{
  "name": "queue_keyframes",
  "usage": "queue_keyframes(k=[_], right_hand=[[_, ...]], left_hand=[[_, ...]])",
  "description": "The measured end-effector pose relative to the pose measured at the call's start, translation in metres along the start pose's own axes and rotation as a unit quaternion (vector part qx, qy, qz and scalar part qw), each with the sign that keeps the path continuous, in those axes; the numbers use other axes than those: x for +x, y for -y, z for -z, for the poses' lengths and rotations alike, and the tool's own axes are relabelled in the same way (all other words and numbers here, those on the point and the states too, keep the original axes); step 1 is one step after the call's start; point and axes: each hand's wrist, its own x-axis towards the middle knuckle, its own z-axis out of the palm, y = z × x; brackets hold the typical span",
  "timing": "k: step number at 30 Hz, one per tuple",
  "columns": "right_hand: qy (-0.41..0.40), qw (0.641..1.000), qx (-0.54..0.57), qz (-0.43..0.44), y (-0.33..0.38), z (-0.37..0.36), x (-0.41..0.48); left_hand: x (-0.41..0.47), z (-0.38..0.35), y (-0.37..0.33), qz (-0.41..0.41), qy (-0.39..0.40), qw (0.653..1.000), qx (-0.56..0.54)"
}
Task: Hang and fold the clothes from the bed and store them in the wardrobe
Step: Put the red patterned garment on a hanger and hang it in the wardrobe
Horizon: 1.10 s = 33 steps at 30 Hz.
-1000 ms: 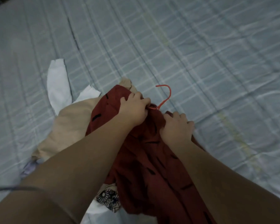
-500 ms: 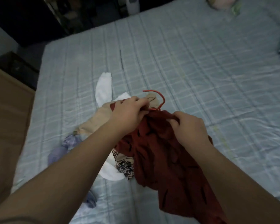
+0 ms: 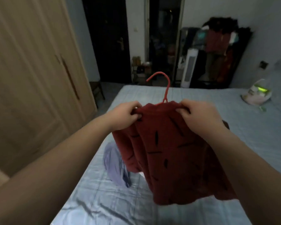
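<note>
Red garment (image 3: 172,151) with short dark dashes hangs in the air above the near end of the bed (image 3: 217,114), draped on a red hanger (image 3: 165,90) whose hook stands up above the collar. The left hand (image 3: 125,116) pinches one shoulder of the cloth, fingers curled over its top edge. The right hand (image 3: 199,117) grips the other shoulder the same way. Both are clenched on the fabric, and whether they also hold the hanger arms underneath cannot be told.

The hanger's long axis runs side to side between the two hands, across the width of the bed, and the tip of the hook curls toward the bed's left side. That is the side that matters: the wardrobe (image 3: 31,78) stands just off the left edge of the bed, its doors apparently closed, so the left hand is the nearer one to it. The coming move probably calls for a turn to the left, with one hand freed to open a door while the other takes the hook.

A lilac cloth (image 3: 115,163) lies crumpled on the bed below the hanging hem, near the left edge, not yet dealt with.
</note>
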Motion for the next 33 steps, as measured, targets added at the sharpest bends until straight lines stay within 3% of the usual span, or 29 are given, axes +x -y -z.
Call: queue_keyframes(k=[3,7,15,21,33], right_hand=[[-0.043,0.997,-0.004,0.067,0.061,0.038,0.008],[-0.058,0.991,0.011,0.122,0.131,0.061,0.015],[0.029,0.965,0.159,0.207,0.249,0.049,0.045],[0.118,0.913,0.25,0.299,0.373,-0.005,0.063],[0.11,0.793,0.307,0.515,0.629,-0.074,0.135]], left_hand=[[-0.06,0.057,0.004,0.013,-0.043,0.999,0.004],[-0.132,0.117,0.015,0.015,-0.091,0.993,-0.068],[-0.255,0.227,0.056,0.097,-0.229,0.967,-0.047],[-0.347,0.273,0.099,0.203,-0.306,0.93,0.026],[-0.467,0.379,0.192,0.399,-0.314,0.831,0.227]])
